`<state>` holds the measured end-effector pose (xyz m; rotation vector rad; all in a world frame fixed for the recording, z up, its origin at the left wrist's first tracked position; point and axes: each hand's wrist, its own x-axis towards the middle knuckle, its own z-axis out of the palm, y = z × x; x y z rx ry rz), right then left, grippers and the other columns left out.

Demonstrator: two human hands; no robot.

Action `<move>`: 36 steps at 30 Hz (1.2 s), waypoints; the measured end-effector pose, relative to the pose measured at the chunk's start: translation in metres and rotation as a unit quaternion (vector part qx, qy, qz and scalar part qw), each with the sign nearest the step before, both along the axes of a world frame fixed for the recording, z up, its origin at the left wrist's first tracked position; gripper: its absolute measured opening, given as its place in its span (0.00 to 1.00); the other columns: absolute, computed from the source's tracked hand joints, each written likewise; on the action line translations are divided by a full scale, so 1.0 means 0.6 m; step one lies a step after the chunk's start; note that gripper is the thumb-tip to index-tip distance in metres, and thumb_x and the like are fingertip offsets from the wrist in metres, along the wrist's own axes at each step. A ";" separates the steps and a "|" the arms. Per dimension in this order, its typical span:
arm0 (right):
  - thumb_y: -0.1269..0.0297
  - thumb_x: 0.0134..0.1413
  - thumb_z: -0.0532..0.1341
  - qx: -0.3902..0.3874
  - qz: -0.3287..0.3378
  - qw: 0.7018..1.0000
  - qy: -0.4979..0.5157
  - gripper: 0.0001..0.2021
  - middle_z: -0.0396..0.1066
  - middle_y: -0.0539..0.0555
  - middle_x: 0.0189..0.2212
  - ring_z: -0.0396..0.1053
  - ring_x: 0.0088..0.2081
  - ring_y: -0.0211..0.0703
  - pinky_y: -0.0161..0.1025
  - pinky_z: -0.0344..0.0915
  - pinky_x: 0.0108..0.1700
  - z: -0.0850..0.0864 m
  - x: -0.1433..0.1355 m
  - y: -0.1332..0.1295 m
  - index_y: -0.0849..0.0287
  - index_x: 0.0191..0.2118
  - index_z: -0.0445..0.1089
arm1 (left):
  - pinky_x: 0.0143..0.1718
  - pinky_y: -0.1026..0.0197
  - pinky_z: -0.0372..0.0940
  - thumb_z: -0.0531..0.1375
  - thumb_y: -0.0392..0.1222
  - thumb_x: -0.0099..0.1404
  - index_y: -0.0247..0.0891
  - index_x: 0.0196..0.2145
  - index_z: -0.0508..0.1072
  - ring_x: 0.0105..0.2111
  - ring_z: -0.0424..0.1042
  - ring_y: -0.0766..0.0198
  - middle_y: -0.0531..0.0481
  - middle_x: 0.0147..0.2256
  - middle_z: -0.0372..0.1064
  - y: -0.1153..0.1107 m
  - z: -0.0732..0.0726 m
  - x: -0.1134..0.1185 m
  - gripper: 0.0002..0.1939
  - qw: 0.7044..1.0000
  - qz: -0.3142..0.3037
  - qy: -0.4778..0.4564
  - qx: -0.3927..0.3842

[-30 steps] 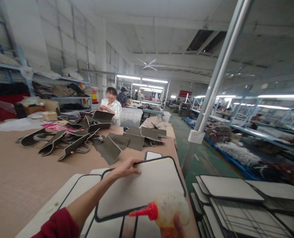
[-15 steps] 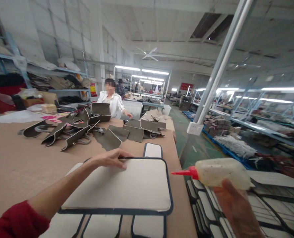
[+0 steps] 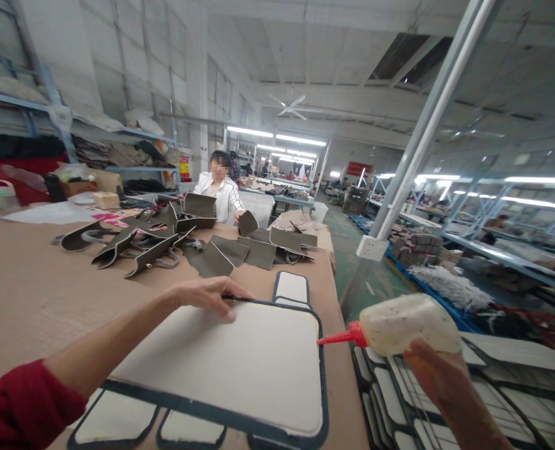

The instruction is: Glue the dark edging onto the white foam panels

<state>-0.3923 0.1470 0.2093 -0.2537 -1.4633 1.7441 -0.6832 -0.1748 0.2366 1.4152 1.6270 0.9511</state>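
A large cream panel with a dark rounded border [image 3: 240,362] is held at a tilt above the table. My left hand [image 3: 212,295] grips its far edge, thumb on the cream face and fingers over the border, partly hidden. My right hand [image 3: 439,375] is closed round a translucent squeeze bottle [image 3: 411,324] with a red nozzle, held on its side. The nozzle tip [image 3: 322,341] meets the panel's right border. Smaller bordered panels lie beneath the near edge, such as a cream one [image 3: 115,419], and another small panel [image 3: 292,287] sits beyond the far edge.
Dark olive pieces [image 3: 259,253] with grey handles are heaped across the brown table [image 3: 34,294]. A co-worker in a white jacket [image 3: 221,194] stands behind them. Stacked bordered panels [image 3: 390,394] lie at right, below a slanted metal post [image 3: 399,194].
The bottle has moved left, bringing its nozzle to the panel's border. The panel's near right corner has swung lower. The co-worker's hand now touches a dark olive piece.
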 end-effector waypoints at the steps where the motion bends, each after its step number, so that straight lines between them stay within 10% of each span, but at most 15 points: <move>1: 0.60 0.29 0.76 0.007 0.017 1.000 0.001 0.31 0.78 0.60 0.37 0.77 0.38 0.59 0.58 0.72 0.48 -0.003 0.003 0.003 0.54 0.47 0.75 | 0.42 0.66 0.65 0.71 0.46 0.54 0.40 0.53 0.77 0.41 0.73 0.59 0.53 0.44 0.78 -0.002 0.000 0.000 0.28 1.000 0.003 -0.003 -0.002; 36: 0.59 0.30 0.75 -0.003 0.028 1.000 0.001 0.33 0.75 0.57 0.45 0.73 0.42 0.56 0.50 0.72 0.43 0.022 0.039 -0.071 0.50 0.49 0.73 | 0.40 0.65 0.66 0.70 0.50 0.55 0.39 0.54 0.76 0.37 0.72 0.60 0.51 0.40 0.78 -0.017 0.028 0.005 0.30 1.000 0.006 -0.005 -0.025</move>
